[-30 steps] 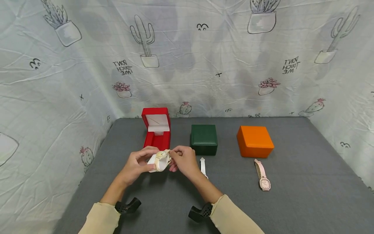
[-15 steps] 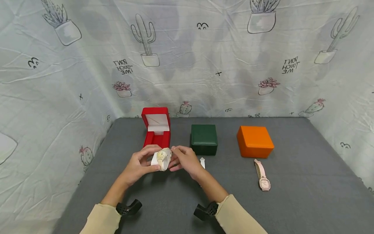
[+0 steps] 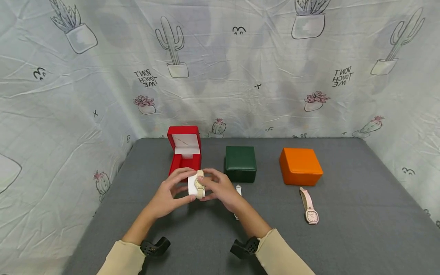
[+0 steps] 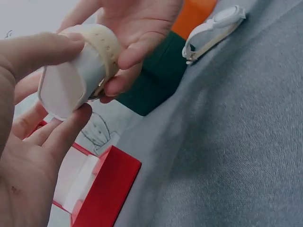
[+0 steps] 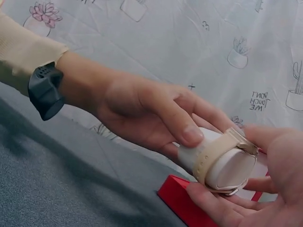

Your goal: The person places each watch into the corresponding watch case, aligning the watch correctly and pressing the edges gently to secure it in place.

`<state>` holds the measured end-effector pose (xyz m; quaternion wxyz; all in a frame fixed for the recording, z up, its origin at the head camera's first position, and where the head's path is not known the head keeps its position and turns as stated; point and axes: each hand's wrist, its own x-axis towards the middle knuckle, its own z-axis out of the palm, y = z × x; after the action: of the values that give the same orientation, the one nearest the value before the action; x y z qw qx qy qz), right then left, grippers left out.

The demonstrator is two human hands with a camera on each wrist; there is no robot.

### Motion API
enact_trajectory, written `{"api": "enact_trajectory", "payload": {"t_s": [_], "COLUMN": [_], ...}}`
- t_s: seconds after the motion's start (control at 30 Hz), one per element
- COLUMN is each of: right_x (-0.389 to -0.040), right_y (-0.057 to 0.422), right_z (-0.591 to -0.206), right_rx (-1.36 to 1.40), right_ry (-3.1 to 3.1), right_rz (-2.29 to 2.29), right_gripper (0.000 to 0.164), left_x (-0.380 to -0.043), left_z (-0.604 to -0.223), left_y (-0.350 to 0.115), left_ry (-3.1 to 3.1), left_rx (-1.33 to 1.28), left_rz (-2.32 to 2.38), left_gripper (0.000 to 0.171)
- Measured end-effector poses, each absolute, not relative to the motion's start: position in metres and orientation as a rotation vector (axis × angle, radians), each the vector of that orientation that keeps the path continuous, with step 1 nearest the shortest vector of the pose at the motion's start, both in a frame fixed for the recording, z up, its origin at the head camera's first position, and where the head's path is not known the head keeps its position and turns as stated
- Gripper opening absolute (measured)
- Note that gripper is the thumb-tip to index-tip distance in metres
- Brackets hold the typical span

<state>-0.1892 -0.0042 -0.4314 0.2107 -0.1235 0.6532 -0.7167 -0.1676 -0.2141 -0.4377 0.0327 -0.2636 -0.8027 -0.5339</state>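
Above the table, a cream-strapped wristwatch is wrapped round a white watch cushion. My left hand grips the cushion's left end, its thumb at the near side and fingers at the far side. From the other side, my right hand holds the watch, thumb over the dial and fingers curled behind. Seen from the left wrist, the holed strap circles the cushion, and the buckle is partly hidden by fingers. In the right wrist view, the left thumb presses on the cushion's white end.
Behind the hands stands an open red watch box with a white-lined lid. A closed green box and a closed orange box are to its right. A white watch lies partly under the right forearm; a pink watch lies farther right.
The cushion and watch have moved slightly right and turned. The right fingers, earlier at the strap's end beside the cushion, now wrap the watch with the thumb on its dial.
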Motion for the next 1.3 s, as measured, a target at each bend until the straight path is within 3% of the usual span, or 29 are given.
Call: {"api": "enact_trajectory", "payload": {"t_s": [0.73,1.3], "right_x": [-0.192,-0.203], "right_y": [-0.001,-0.012], "right_z": [-0.431,-0.425], "right_rx": [-0.354,-0.361], "right_ry": [1.787,1.910], "right_rz": [-1.954,-2.029], "right_gripper": [0.059,0.051], "left_x": [-0.170,-0.199], "left_z": [-0.432,-0.417], "left_y": [-0.213,-0.236], "left_ry": [-2.505,-2.534], "left_rx": [-0.786,-0.758], "left_rz": [-1.567,-1.571], "left_gripper": [0.069,0.069]}}
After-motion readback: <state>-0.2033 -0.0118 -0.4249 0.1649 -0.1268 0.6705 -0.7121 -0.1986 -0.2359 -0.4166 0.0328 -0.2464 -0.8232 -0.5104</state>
